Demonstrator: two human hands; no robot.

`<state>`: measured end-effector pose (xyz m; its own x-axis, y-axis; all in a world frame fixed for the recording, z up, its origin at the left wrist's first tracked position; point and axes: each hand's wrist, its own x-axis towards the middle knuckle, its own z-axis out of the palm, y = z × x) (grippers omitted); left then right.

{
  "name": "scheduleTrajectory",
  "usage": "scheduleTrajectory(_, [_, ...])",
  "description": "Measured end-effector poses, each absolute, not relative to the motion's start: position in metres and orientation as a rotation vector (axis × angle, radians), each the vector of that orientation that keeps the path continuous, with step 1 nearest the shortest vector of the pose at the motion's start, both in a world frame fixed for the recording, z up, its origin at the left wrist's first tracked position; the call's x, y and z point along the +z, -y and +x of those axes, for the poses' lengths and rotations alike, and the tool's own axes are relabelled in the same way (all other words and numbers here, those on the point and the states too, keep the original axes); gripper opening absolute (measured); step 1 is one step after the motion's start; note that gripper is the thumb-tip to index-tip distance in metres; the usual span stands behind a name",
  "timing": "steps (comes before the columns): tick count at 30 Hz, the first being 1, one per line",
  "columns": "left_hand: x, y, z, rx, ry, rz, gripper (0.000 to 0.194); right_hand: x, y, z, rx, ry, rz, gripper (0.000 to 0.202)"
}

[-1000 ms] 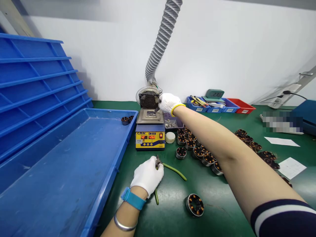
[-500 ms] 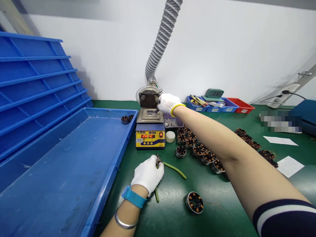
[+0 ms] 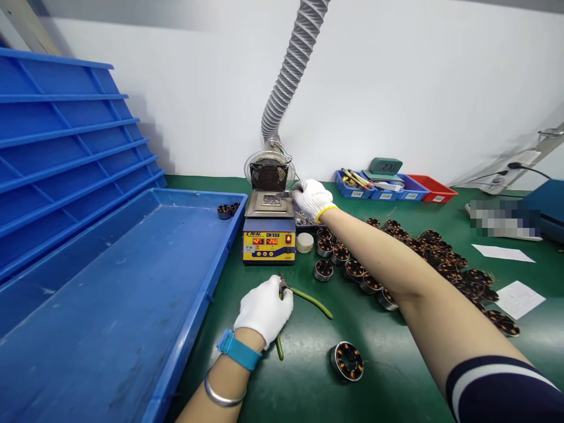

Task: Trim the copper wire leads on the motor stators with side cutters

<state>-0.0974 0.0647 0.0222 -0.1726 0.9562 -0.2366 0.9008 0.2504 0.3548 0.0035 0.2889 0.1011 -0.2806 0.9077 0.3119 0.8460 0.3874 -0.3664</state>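
My left hand (image 3: 265, 310), in a white glove, closes around the middle of green-handled pliers (image 3: 312, 301) lying on the mat, one handle on each side. My right hand (image 3: 312, 197), also gloved, is stretched out and pinches a thin, flat grey scraper (image 3: 285, 194). The scraper's end lies over the right edge of the square solder bath on the yellow-and-blue solder pot (image 3: 269, 242), whose red digits are lit. Near me lies one motor stator (image 3: 347, 361) with copper windings, apart from both hands.
A large blue tray (image 3: 185, 329) with two stators at its far corner fills the left, beside stacked blue trays (image 3: 66, 129). Many stators (image 3: 369, 283) lie under and beyond my right forearm. A round white pad (image 3: 304, 242) and small bins (image 3: 434, 188) stand behind.
My right hand has shifted slightly right and down, drawing the scraper to the solder bath's right edge. The pot's digits differ. My left hand and the pliers stay put.
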Motion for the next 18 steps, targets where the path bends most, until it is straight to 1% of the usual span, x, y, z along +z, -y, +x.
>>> scheduleTrajectory(9, [0.022,-0.063,-0.097,0.172,-2.126,1.696,0.023,0.08,-0.3,-0.003,0.311,2.093,-1.435,0.035])
scheduleTrajectory(18, [0.025,-0.063,-0.097,0.179,-2.113,1.697,0.023,0.07,-0.307,-0.011,0.427,2.048,-1.372,0.037])
